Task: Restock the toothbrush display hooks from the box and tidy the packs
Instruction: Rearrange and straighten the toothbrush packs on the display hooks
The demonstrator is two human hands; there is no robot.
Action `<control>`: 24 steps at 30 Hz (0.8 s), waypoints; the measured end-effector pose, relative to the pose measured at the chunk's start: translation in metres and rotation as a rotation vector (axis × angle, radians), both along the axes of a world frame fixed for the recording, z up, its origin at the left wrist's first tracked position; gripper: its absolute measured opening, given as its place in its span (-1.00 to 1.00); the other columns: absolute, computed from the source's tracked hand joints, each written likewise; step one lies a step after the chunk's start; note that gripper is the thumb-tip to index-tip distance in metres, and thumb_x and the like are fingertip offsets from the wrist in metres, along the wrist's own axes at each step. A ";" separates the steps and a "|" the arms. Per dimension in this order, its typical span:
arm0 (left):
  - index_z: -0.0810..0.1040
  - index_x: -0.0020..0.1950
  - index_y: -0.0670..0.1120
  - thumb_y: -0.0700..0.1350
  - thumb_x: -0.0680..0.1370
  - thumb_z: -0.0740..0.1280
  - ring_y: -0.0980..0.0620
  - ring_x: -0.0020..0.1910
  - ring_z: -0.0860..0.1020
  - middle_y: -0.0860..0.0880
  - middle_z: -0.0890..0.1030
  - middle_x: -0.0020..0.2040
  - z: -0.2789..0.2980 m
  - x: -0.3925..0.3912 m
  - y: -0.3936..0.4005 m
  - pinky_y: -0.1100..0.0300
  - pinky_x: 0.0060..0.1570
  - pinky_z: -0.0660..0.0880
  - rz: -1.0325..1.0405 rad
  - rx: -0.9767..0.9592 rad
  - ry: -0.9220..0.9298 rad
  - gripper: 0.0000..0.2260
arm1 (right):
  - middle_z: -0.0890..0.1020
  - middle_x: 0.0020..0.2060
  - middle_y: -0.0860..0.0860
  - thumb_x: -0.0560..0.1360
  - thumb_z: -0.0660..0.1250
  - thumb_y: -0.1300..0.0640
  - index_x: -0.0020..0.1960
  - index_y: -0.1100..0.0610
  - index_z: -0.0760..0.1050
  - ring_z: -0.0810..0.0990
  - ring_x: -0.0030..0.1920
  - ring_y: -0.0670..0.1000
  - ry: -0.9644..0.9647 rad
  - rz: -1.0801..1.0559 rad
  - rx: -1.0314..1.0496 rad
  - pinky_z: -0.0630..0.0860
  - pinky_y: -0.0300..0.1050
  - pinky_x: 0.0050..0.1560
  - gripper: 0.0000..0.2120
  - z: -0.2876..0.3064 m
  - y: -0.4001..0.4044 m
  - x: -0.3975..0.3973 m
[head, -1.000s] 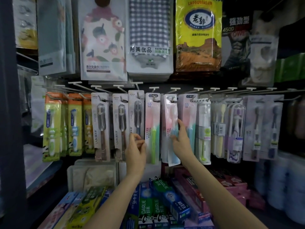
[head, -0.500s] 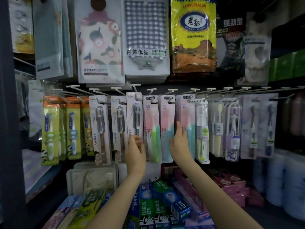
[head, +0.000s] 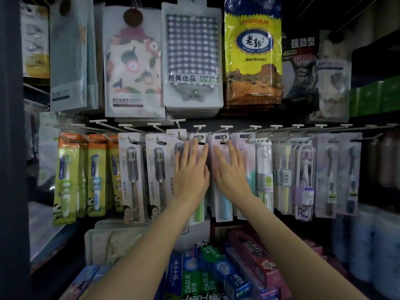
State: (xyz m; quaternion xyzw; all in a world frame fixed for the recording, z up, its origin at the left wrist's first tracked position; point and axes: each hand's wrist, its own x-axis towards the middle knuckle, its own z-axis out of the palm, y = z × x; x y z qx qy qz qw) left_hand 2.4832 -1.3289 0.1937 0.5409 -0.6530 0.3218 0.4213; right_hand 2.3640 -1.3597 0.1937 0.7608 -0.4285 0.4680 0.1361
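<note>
So the pink toothbrush packs (head: 220,152) are hanging upright side by side on the middle display hooks (head: 226,127), green and blue handles showing at the bottom, with grey-brush packs (head: 132,176) hanging just left of them, all sitting pretty flush.

Colours and patterns on the display

Orange-topped green packs (head: 66,178) are hung far left, white packs with dark brushes (head: 132,176) beside them, then pale pink packs (head: 223,180). A navy-and-white checked towel (head: 192,43), a floral cloth (head: 134,68) and a yellow bag (head: 252,50) are seen above; green and blue boxes (head: 194,276) below.
</note>
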 end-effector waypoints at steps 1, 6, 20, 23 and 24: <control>-0.09 0.53 0.02 -0.08 0.64 0.00 0.04 0.44 -0.33 -0.04 -0.17 0.54 0.001 0.000 -0.001 0.11 0.41 -0.35 0.011 0.009 -0.016 -0.52 | -0.05 0.52 0.16 0.55 -0.11 -0.03 0.51 0.04 0.10 -0.11 0.52 0.17 0.001 -0.009 0.005 -0.09 0.12 0.47 -0.47 0.000 -0.001 0.000; -0.13 0.52 0.00 -0.08 0.64 0.00 0.00 0.46 -0.32 -0.07 -0.21 0.53 0.003 0.005 -0.005 0.07 0.42 -0.35 0.046 0.023 -0.063 -0.51 | -0.12 0.52 0.14 0.62 0.05 0.10 0.52 0.04 0.05 -0.14 0.52 0.15 0.004 0.005 0.000 -0.11 0.04 0.48 -0.52 0.002 0.000 0.001; 0.13 0.50 -0.04 -0.11 0.51 0.03 -0.08 0.50 0.05 -0.11 0.12 0.51 -0.028 0.010 -0.013 -0.05 0.46 -0.06 0.034 -0.121 -0.162 -0.47 | 0.22 0.44 0.26 0.55 0.01 0.07 0.42 0.12 0.30 0.17 0.42 0.30 -0.127 -0.089 -0.133 0.18 0.22 0.38 -0.55 -0.019 0.013 -0.024; 0.25 0.46 -0.05 -0.10 0.48 0.04 -0.07 0.46 0.12 -0.11 0.26 0.47 -0.042 -0.003 -0.010 -0.08 0.45 0.02 0.017 -0.121 -0.295 -0.48 | 0.12 0.47 0.28 0.56 0.07 0.12 0.40 0.14 0.32 0.09 0.44 0.32 -0.132 -0.125 -0.122 0.17 0.23 0.38 -0.58 -0.028 0.005 -0.045; 0.30 0.43 -0.05 -0.09 0.47 0.04 -0.07 0.45 0.15 -0.11 0.31 0.44 -0.045 -0.009 -0.010 -0.09 0.43 0.04 0.018 -0.112 -0.333 -0.50 | 0.08 0.48 0.27 0.56 0.07 0.12 0.42 0.13 0.30 0.05 0.46 0.31 -0.112 -0.131 -0.121 0.13 0.20 0.40 -0.57 -0.027 0.002 -0.050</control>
